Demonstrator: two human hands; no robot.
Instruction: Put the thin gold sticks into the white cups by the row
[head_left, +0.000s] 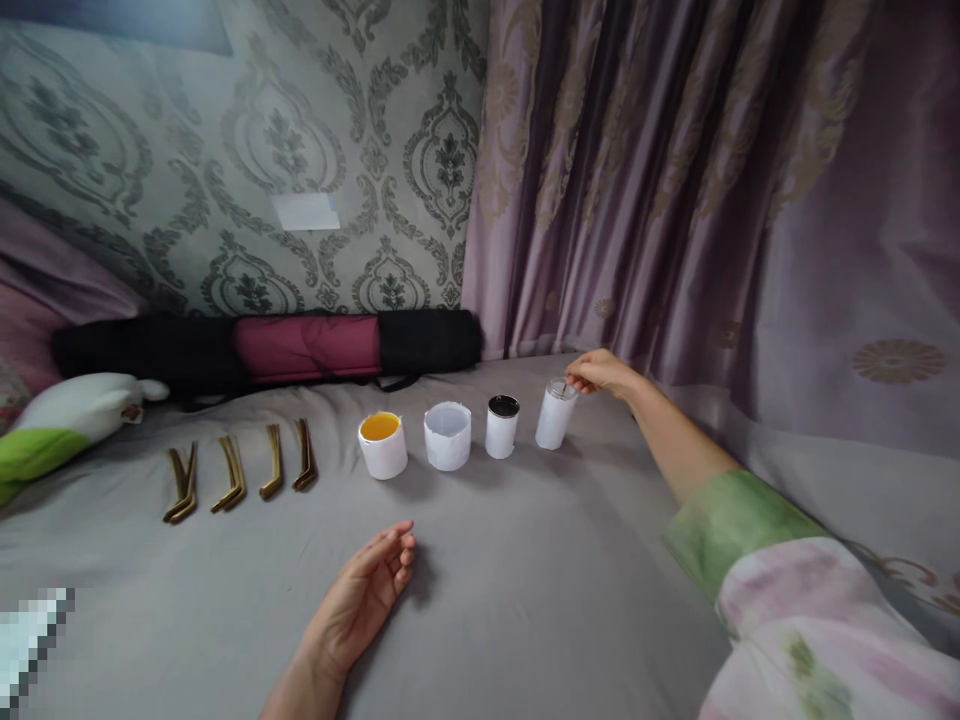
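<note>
At the right end of a row of containers stands a white-wrapped clear jar (pixel 555 418). My right hand (pixel 598 371) pinches at its rim with closed fingers; the fingertips partly hide the rim. Beside the jar is a white-wrapped can (pixel 502 430) with a dark inside. Further left are a wide white tub (pixel 448 440) with a pale inside and a white cup (pixel 384 447) with an orange-yellow inside. My left hand (pixel 369 590) hovers in front of them, palm turned inward, fingers loosely curled and holding nothing.
Several small groups of bent gold-coloured straws (pixel 229 475) lie left of the containers on the grey sheet (pixel 480 620). Behind stretches a long black and maroon bag (pixel 307 347) against the wall. A white and green plush toy (pixel 75 420) lies far left; purple curtains (pixel 600 180) hang right.
</note>
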